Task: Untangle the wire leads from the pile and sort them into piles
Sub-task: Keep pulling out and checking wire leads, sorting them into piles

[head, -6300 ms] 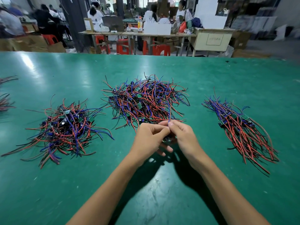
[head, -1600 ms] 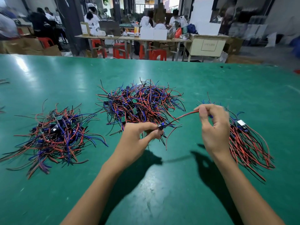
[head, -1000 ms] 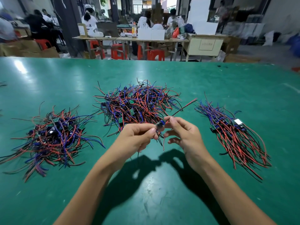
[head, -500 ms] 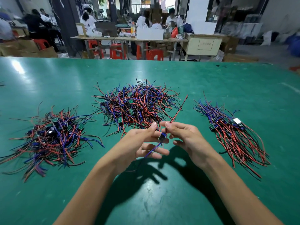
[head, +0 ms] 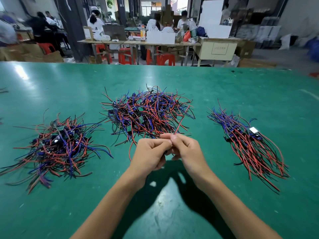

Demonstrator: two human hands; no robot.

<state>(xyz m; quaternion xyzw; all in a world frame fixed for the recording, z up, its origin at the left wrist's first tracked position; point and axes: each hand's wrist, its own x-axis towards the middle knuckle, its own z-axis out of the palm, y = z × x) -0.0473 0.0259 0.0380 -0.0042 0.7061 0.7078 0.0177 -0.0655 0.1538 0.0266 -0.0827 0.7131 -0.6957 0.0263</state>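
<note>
Three piles of red, blue and black wire leads lie on the green table (head: 172, 213). The tangled middle pile (head: 148, 112) sits just beyond my hands. A looser tangled pile (head: 55, 145) lies at the left. At the right, a sorted pile (head: 248, 145) has its leads lying roughly parallel. My left hand (head: 150, 156) and my right hand (head: 186, 150) meet in front of the middle pile, fingertips touching, and together pinch one wire lead (head: 178, 125) whose red wire rises from between the fingers. The lead's small board is hidden between my hands.
The table's far edge (head: 155, 65) runs across the view. Beyond it stand work benches, red stools and seated people. A few stray wire ends (head: 3, 90) show at the far left edge of the table.
My hands have drawn closer together, closing over the lead's small board. The blue wire that hung below my left fingers is out of sight, and the red wire stands steeper.
</note>
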